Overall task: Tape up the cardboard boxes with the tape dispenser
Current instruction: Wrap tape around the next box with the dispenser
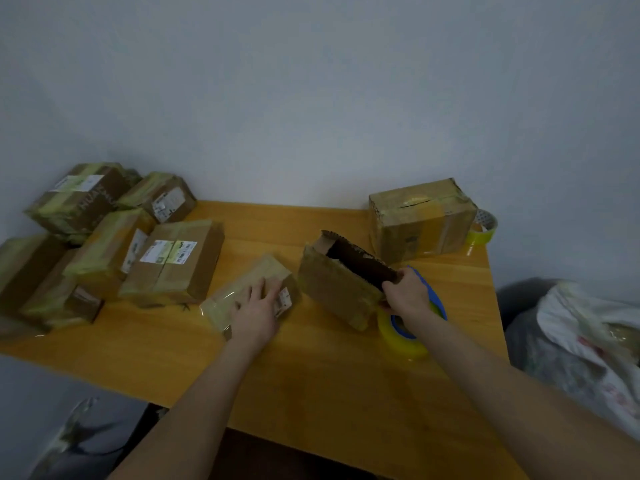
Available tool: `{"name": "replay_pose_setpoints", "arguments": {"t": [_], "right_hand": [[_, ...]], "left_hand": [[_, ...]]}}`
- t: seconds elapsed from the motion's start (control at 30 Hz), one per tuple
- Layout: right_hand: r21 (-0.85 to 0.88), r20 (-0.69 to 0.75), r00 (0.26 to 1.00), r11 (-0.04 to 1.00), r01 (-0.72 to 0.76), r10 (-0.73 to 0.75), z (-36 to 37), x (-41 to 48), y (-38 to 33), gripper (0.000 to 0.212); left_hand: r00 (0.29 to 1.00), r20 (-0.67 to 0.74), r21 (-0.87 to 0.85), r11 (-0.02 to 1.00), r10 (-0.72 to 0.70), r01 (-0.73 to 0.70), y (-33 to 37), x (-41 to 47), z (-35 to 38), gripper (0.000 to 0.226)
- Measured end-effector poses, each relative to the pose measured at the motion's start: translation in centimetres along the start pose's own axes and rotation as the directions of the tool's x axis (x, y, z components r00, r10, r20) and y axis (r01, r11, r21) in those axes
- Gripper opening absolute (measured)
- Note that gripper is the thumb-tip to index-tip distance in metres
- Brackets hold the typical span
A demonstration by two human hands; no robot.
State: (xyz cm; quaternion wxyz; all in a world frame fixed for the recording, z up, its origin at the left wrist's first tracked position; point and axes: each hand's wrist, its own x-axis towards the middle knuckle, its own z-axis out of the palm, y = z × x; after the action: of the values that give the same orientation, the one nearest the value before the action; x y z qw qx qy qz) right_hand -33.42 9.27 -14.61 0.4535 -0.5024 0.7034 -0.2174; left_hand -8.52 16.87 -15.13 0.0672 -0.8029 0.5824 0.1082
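Note:
A small flat taped box (242, 289) lies near the middle of the wooden table (329, 393), and my left hand (258, 311) rests on top of it with fingers spread. To its right stands an open cardboard box (337, 292), tilted, its dark inside showing. My right hand (407, 294) grips the near right corner of that open box. Just behind and below this hand sits the blue tape dispenser (427, 296) with its yellowish tape roll (400, 336) on the table.
Several taped boxes (114, 244) are stacked at the table's left end. A larger taped box (420, 216) stands at the back right with a spare tape roll (483, 226) beside it. A filled plastic bag (581, 341) sits off the table's right edge.

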Motion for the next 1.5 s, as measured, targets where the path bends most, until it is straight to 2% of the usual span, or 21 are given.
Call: {"name": "replay_pose_setpoints", "arguments": {"t": [0.33,0.4,0.47,0.6,0.67,0.7,0.73,0.77,0.83,0.87,0.93,1.03,1.1,1.2,1.33,1.5], "right_hand": [[-0.127,-0.039,0.999,0.992,-0.020,0.015,1.1,1.4,-1.1,0.028],[-0.206,-0.072,0.997,0.978,-0.037,0.023,0.2,1.5,-1.3,0.030],[-0.206,-0.067,0.995,0.975,-0.081,0.069,-1.1,1.3,-1.4,0.033],[-0.243,0.024,0.998,0.968,-0.058,0.065,-1.2,0.1,-2.0,0.031],[-0.332,0.078,0.997,0.943,0.026,-0.001,0.1,-0.8,-1.9,0.029],[-0.396,0.081,0.996,0.915,0.075,-0.046,0.6,-1.2,-1.8,0.029],[-0.443,0.075,0.994,0.890,0.108,-0.084,0.9,-1.4,-1.5,0.028],[-0.449,0.072,0.992,0.885,0.122,-0.100,0.9,-1.6,-1.2,0.029],[-0.354,0.100,0.989,0.926,0.135,-0.106,0.4,-1.6,-0.4,0.034],[-0.286,0.105,0.990,0.950,0.121,-0.095,0.0,-1.5,0.1,0.040],[-0.209,0.038,0.998,0.976,0.055,-0.048,-1.4,-1.0,1.4,0.052],[-0.317,-0.165,0.985,0.943,-0.103,0.052,-3.7,0.0,4.5,0.063],[-0.319,-0.131,0.979,0.929,-0.188,0.153,-4.2,0.5,6.5,0.066],[-0.193,0.024,0.966,0.949,-0.250,0.259,-3.7,1.6,8.8,0.045],[-0.143,0.027,0.971,0.963,-0.230,0.236,-3.6,2.4,9.6,0.026],[-0.102,-0.074,0.969,0.965,-0.244,0.237,-4.8,3.1,7.5,0.037]], "left_hand": [[0.997,-0.072,0.193,0.981,0.026,-0.011,-2.4,2.1,0.2,0.091],[0.997,-0.064,0.164,0.986,-0.031,0.041,-3.0,2.7,-0.1,0.089],[0.994,-0.051,0.141,0.985,-0.095,0.101,-4.4,3.6,-0.8,0.084],[0.994,-0.073,0.158,0.984,-0.076,0.086,-3.7,4.8,-2.3,0.062],[0.984,-0.179,0.054,0.999,0.011,-0.002,-0.8,4.6,-3.0,0.050],[0.977,-0.211,-0.080,0.995,0.034,-0.052,0.8,4.4,-3.2,0.048],[0.984,-0.178,-0.258,0.964,0.024,-0.070,2.2,4.1,-3.4,0.052],[0.996,-0.083,-0.432,0.901,0.017,-0.051,3.4,3.8,-3.5,0.059],[0.991,0.129,-0.632,0.773,0.038,0.053,4.8,3.1,-3.1,0.076],[0.982,0.178,-0.632,0.772,0.056,0.070,5.0,2.7,-2.8,0.082],[0.985,0.165,-0.577,0.815,0.044,0.060,4.9,2.5,-2.2,0.084],[0.996,0.086,-0.563,0.824,-0.023,0.068,4.5,2.7,-1.5,0.079],[0.998,0.047,-0.587,0.807,-0.050,0.068,4.4,2.8,-1.1,0.074],[0.994,0.046,-0.670,0.735,-0.100,0.105,4.2,2.8,-0.4,0.062],[0.994,0.020,-0.676,0.731,-0.109,0.094,4.1,3.0,0.0,0.055],[0.993,0.003,-0.655,0.750,-0.114,0.088,4.3,2.9,-0.2,0.051]]}}
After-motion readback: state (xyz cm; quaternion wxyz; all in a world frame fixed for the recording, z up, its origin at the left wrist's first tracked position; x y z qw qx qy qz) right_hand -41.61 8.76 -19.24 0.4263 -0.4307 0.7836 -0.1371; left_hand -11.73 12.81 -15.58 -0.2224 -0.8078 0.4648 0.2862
